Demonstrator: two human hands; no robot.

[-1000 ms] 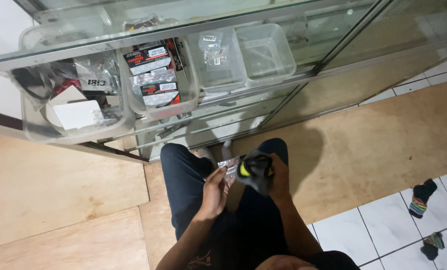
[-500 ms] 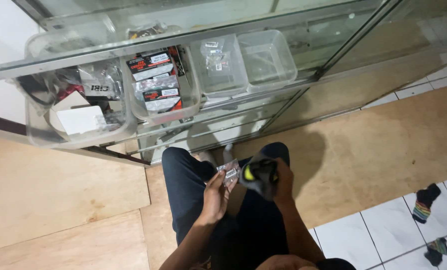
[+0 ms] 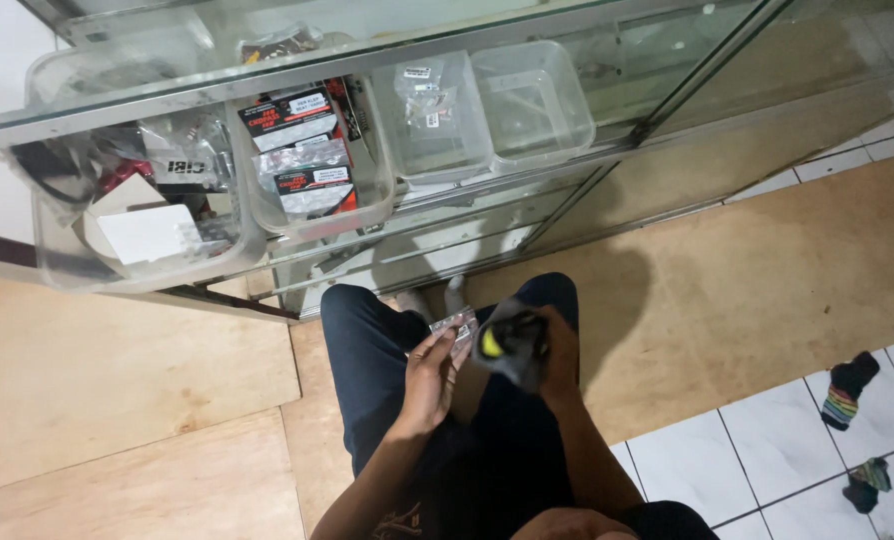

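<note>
My left hand (image 3: 429, 378) holds a small clear packet (image 3: 455, 325) between fingers and thumb, in front of my knees. Beside it, my right hand (image 3: 557, 360) grips a black device with a yellow round spot (image 3: 512, 345), blurred in this view. Both hands are close together above my dark trousers (image 3: 367, 340). In front of me stands a glass display case (image 3: 607, 90) with clear plastic tubs on its shelf.
One tub (image 3: 312, 160) holds red and black packets, another (image 3: 137, 220) white boxes and black bits, and two clear tubs (image 3: 527, 100) sit further right. Plywood floor (image 3: 747, 290) lies beneath me, white tiles (image 3: 767, 460) to the right with two striped socks (image 3: 847, 390).
The view has shifted slightly, so the case and tubs sit a little lower in the frame. My hands stay together with the packet and the black device.
</note>
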